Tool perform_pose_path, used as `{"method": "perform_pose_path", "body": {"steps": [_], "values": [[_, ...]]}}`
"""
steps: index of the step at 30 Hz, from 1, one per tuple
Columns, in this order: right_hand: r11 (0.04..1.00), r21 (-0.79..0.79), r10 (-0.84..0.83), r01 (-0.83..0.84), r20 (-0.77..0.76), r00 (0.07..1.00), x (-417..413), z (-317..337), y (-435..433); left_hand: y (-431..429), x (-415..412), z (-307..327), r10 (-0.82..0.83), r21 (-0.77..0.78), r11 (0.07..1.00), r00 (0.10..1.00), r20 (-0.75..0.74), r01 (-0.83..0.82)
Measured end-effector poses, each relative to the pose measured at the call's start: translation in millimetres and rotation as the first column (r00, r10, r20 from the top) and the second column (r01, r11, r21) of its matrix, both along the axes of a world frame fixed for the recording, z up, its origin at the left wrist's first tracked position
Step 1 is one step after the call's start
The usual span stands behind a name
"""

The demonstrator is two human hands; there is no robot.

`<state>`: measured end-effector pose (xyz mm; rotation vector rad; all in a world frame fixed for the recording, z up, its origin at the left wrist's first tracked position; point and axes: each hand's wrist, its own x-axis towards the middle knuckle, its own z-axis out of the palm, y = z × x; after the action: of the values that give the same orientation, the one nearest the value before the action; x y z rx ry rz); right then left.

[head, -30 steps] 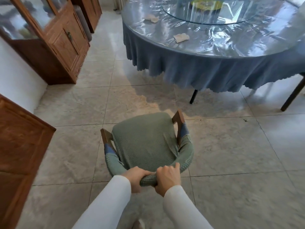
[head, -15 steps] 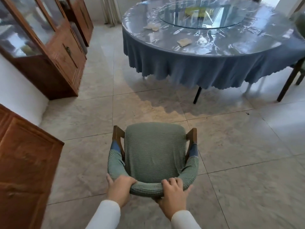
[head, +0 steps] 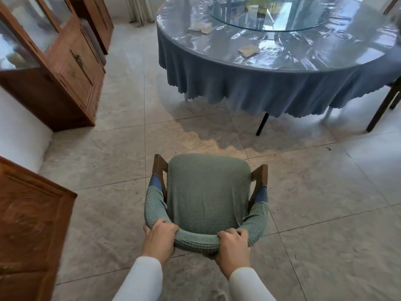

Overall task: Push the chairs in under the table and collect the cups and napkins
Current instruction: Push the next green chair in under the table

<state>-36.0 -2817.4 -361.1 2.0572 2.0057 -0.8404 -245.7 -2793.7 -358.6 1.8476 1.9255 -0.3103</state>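
Both hands are curled over the curved top rail of the armchair with a green ribbed knitted cover and brown wooden arms (head: 207,192). The rail is gripped at its left bend by the left hand (head: 159,239) and right of centre by the right hand (head: 232,246), fingers wrapped over the top. The chair is set on the beige tiled floor (head: 325,213), well apart from the round table draped in blue cloth under clear plastic (head: 260,88), seat facing it. One crumpled beige napkin (head: 248,50) is seen near the table's near edge and a second crumpled napkin (head: 201,27) beside the glass turntable (head: 282,27). A brown glass-fronted wooden cabinet (head: 65,68) is noted at left.
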Motion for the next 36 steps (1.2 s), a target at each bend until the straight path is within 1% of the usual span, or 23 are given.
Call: {"method": "perform_pose_path", "body": {"steps": [2, 5, 9, 12, 18, 25, 29, 36], "values": [[1.000, -0.006, 0.006, -0.006, 0.010, 1.000, -2, 0, 22, 23, -3, -1, -0.001, -0.002, 1.000, 1.000, -0.003, 0.001], [0.999, 0.004, -0.040, 0.040, -0.016, 0.999, -3, 1, 60, 62, -4, -2, -0.003, -0.017, 1.000, 1.000, -0.004, 0.003], [1.000, 0.017, -0.001, 0.001, 0.000, 1.000, -5, 2, 119, 121, -4, -1, -0.010, -0.001, 1.000, 1.000, -0.005, 0.010], [1.000, 0.019, -0.002, 0.002, 0.008, 1.000, -6, 2, 161, 163, -5, 1, -0.013, -0.003, 1.000, 1.000, -0.005, 0.013], [0.997, 0.064, -0.051, 0.051, -0.006, 0.999, -15, 0, 227, 234, -13, -2, -0.013, 0.021, 1.000, 1.000, 0.016, 0.013], [0.994, 0.093, -0.061, 0.057, 0.046, 0.997, -26, -5, 303, 316, -22, -4, -0.060, 0.021, 0.998, 0.998, -0.014, 0.060], [0.993, 0.101, -0.073, 0.068, 0.054, 0.996, -34, -5, 345, 360, -31, -7, -0.085, 0.024, 0.996, 0.996, 0.008, 0.084], [0.984, 0.093, -0.153, 0.149, 0.034, 0.988, -60, -2, 407, 433, -54, -4, -0.136, 0.035, 0.990, 0.988, 0.069, 0.134]]}}
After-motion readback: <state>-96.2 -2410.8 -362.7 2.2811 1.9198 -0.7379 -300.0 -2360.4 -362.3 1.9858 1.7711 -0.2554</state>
